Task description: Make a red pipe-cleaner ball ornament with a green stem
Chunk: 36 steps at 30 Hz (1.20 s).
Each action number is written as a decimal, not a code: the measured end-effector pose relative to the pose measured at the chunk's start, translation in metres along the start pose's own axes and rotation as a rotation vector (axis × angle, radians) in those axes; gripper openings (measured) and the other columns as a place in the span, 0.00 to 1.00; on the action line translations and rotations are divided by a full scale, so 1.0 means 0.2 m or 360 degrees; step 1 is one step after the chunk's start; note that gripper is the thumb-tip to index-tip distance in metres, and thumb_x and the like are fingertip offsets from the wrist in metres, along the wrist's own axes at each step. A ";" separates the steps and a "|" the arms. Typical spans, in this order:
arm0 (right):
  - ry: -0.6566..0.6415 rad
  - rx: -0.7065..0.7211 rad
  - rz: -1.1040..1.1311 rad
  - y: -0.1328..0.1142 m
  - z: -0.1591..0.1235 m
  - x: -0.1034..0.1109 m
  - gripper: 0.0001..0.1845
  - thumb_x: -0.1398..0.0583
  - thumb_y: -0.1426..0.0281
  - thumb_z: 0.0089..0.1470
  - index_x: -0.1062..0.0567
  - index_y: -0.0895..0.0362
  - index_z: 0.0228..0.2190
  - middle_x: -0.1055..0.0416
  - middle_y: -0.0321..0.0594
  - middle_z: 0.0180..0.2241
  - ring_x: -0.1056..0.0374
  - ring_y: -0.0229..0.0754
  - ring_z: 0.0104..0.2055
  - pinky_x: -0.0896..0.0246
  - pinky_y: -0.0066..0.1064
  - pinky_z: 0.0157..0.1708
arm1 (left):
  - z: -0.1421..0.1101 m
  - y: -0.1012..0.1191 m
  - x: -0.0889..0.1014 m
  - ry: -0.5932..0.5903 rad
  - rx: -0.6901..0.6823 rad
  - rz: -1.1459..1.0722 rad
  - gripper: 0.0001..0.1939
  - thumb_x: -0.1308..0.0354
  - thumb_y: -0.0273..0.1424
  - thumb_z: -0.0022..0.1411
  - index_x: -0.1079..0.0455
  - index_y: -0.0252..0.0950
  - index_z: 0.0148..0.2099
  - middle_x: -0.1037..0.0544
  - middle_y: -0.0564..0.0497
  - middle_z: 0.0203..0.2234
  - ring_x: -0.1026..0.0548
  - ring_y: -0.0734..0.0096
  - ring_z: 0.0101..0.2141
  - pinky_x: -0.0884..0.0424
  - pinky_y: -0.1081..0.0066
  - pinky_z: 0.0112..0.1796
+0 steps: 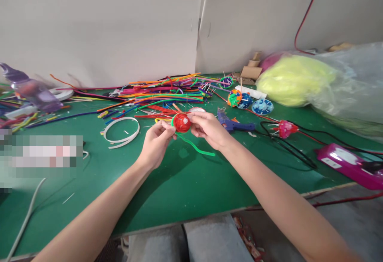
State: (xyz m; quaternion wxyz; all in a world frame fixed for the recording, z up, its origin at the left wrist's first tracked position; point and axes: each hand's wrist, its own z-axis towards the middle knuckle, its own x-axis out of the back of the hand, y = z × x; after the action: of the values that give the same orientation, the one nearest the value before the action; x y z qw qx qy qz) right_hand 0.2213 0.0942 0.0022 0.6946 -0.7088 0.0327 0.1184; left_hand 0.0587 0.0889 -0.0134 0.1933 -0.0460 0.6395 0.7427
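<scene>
Between my two hands, above the green table [191, 198], is a small round red piece [181, 123] with a whitish knob at its middle and thin white pins sticking out. A green pipe cleaner [196, 147] runs along its left edge and trails off to the lower right. My left hand [158, 140] pinches the piece at its left side, thumb on the near edge. From the right, the fingers of my right hand [208, 128] close on its rim; whether they also hold a pin or the strip is too small to tell.
Bundles of coloured pipe cleaners [161, 94] lie behind my hands. To the right are a blue glue gun [235, 125], pinned decorated balls [262, 106], a pink pinned piece [286, 129] and a purple power strip [348, 164]. A white strip coil [121, 131] and purple bottle [36, 90] are left.
</scene>
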 end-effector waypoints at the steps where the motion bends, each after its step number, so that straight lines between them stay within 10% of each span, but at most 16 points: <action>1: -0.0001 0.0000 0.0002 0.00 0.00 0.00 0.06 0.43 0.72 0.52 0.27 0.61 0.29 0.39 0.31 0.13 0.46 0.29 0.12 0.66 0.22 0.12 | 0.00 0.00 0.00 -0.0011 0.0013 -0.0021 0.10 0.35 0.29 0.50 0.33 0.34 0.24 0.33 0.56 0.22 0.33 0.80 0.25 0.35 0.77 0.30; 36: 0.0007 0.0037 0.0069 0.02 0.02 0.03 0.05 0.41 0.70 0.49 0.27 0.60 0.28 0.38 0.31 0.15 0.46 0.28 0.13 0.65 0.23 0.13 | 0.01 0.05 0.00 -0.0089 0.0285 -0.0256 0.06 0.35 0.28 0.48 0.30 0.33 0.28 0.30 0.53 0.28 0.30 0.77 0.30 0.29 0.76 0.33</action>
State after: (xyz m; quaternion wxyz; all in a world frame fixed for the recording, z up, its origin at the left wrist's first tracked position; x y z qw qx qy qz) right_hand 0.2253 0.0982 -0.0019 0.7000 -0.7001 0.0510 0.1315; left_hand 0.0559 0.0892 -0.0039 0.2735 -0.0590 0.6918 0.6657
